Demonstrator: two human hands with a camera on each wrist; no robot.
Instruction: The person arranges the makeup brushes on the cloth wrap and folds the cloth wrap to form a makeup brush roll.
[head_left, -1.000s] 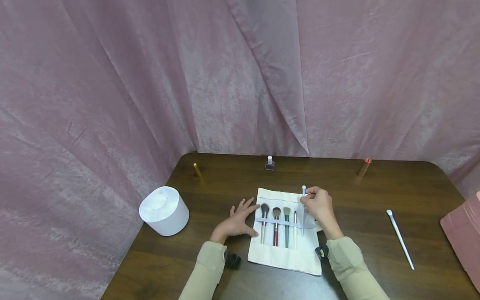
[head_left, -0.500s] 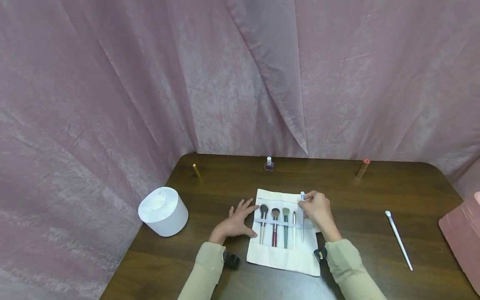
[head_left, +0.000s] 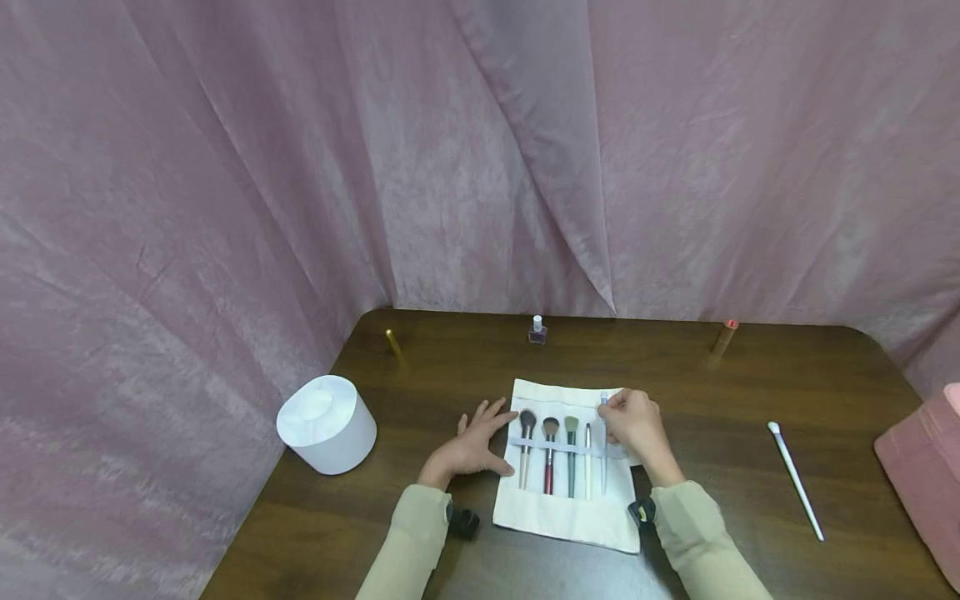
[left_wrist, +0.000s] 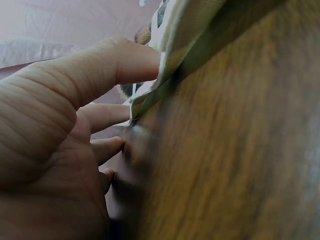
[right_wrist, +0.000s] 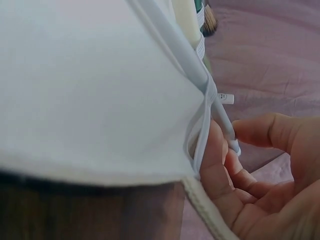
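Observation:
A cream cloth brush roll (head_left: 566, 520) lies unrolled on the table, with several makeup brushes tucked under its elastic band (head_left: 540, 444). My right hand (head_left: 636, 423) pinches a slim pale-blue makeup brush (head_left: 603, 473) near its upper end, at the rightmost place in the row. In the right wrist view this brush (right_wrist: 187, 57) passes beneath the elastic, and thumb and fingers meet around its end. My left hand (head_left: 471, 448) touches the roll's left edge with fingers spread; the left wrist view shows the thumb (left_wrist: 137, 64) against the cloth's edge.
A white makeup brush (head_left: 795, 479) lies on the table to the right. A white round container (head_left: 330, 425) stands at the left. Along the back are a gold tube (head_left: 393, 341), a nail polish bottle (head_left: 537, 333) and a lipstick (head_left: 724, 337). A pink box (head_left: 922, 475) sits far right.
The pale-blue brush has slid down toward the roll's lower pocket, its top end sinking closer to my right hand. That hand has shifted slightly nearer to me. My left hand stays put.

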